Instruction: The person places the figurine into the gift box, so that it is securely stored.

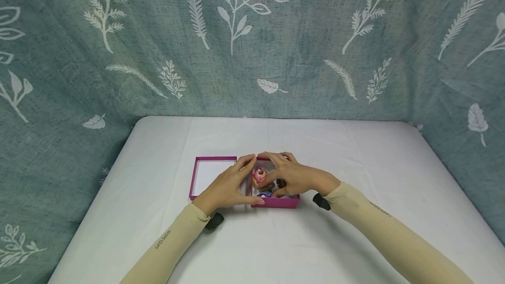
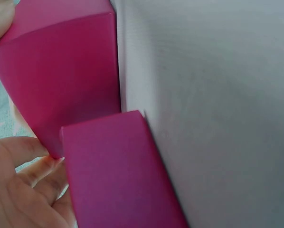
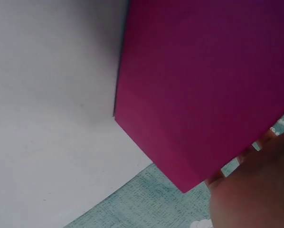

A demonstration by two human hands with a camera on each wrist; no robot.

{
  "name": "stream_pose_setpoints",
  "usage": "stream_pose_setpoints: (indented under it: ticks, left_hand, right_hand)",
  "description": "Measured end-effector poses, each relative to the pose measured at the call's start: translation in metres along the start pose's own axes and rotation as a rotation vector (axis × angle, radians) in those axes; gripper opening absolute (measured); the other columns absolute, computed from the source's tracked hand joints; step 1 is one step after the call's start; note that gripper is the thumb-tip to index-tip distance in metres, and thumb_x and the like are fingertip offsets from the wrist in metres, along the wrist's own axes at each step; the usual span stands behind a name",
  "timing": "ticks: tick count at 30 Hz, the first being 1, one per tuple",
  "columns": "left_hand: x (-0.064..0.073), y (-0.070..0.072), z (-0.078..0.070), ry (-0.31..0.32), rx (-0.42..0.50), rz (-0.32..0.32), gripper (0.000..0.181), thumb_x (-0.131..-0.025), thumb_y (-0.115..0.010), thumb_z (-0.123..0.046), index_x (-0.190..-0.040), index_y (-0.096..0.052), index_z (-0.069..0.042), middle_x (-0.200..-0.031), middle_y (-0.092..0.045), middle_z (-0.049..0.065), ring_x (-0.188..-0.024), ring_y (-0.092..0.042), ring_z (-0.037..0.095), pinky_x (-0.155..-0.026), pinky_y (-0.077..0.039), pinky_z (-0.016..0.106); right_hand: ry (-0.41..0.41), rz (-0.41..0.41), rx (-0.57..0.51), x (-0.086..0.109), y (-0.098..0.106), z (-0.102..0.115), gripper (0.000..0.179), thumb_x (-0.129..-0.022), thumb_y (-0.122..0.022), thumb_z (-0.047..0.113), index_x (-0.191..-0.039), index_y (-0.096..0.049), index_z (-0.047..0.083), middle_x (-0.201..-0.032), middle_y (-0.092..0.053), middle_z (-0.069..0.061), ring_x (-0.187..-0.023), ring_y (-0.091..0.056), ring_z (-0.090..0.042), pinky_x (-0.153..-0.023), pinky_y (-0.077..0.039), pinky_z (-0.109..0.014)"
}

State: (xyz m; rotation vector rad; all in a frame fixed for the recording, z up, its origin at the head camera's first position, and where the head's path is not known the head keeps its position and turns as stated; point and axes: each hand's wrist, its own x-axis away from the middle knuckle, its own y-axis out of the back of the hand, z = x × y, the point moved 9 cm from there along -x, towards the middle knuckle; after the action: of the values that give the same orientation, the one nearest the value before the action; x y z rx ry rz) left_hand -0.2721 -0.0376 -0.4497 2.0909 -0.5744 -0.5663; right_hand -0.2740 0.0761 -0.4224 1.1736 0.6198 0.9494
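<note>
A magenta box stands on the table with several small figurines in it. One is a pink-faced figurine; a dark one and a blue piece show beside it. My left hand holds the box's left side, thumb at the front wall and fingers at the far corner. Over the box, my right hand reaches in with bent fingers and thumb among the figurines. Whether it grips one is hidden. In the right wrist view the box wall covers most of that hand's fingers.
Left of the box lies a shallow magenta lid, its white inside facing up; its outer side shows close in the left wrist view. A white cloth covers the table. Behind it hangs a green leaf-patterned curtain.
</note>
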Motion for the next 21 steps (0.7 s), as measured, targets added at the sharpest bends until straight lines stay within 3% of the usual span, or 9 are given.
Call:
stream_pose_setpoints:
  ticks: [5, 12, 16, 21]
  left_hand:
    - [0.0, -0.001, 0.001, 0.005, 0.003, 0.006, 0.115, -0.073, -0.071, -0.071, -0.157, -0.021, -0.011, -0.162, -0.021, -0.002, -0.144, -0.035, 0.025, -0.111, -0.04, 0.046]
    - [0.0, 0.0, 0.001, 0.004, 0.01, 0.007, 0.114, -0.073, -0.073, -0.069, -0.157, -0.022, -0.009, -0.162, -0.021, -0.003, -0.144, -0.035, 0.024, -0.112, -0.04, 0.045]
    - [0.0, 0.0, 0.002, 0.015, 0.005, 0.01, 0.115, -0.072, -0.073, -0.07, -0.157, -0.022, -0.01, -0.162, -0.02, -0.006, -0.144, -0.034, 0.022, -0.113, -0.039, 0.043]
    - [-0.001, 0.0, 0.002, 0.012, 0.0, 0.005, 0.115, -0.071, -0.074, -0.068, -0.157, -0.023, -0.01, -0.162, -0.021, -0.004, -0.144, -0.034, 0.022, -0.113, -0.038, 0.043]
  right_hand:
    - [-0.014, -0.036, -0.01, 0.009, 0.002, -0.003, 0.048, -0.083, -0.079, 0.034, -0.129, -0.065, 0.032, -0.16, -0.02, -0.015, -0.147, -0.02, -0.033, -0.11, -0.02, -0.062]
    - [-0.036, -0.174, -0.054, 0.038, 0.023, -0.01, 0.062, -0.083, -0.079, 0.032, -0.14, -0.055, 0.022, -0.158, -0.026, -0.017, -0.144, -0.027, -0.035, -0.106, -0.025, -0.062]
    - [-0.09, -0.228, -0.066, 0.061, 0.033, -0.02, 0.064, -0.083, -0.079, 0.029, -0.141, -0.053, 0.021, -0.155, -0.031, -0.016, -0.14, -0.033, -0.036, -0.103, -0.029, -0.061]
    - [-0.199, -0.207, -0.1, 0.089, 0.032, -0.035, 0.063, -0.085, -0.078, 0.028, -0.142, -0.053, 0.022, -0.152, -0.037, -0.013, -0.137, -0.039, -0.034, -0.102, -0.034, -0.061]
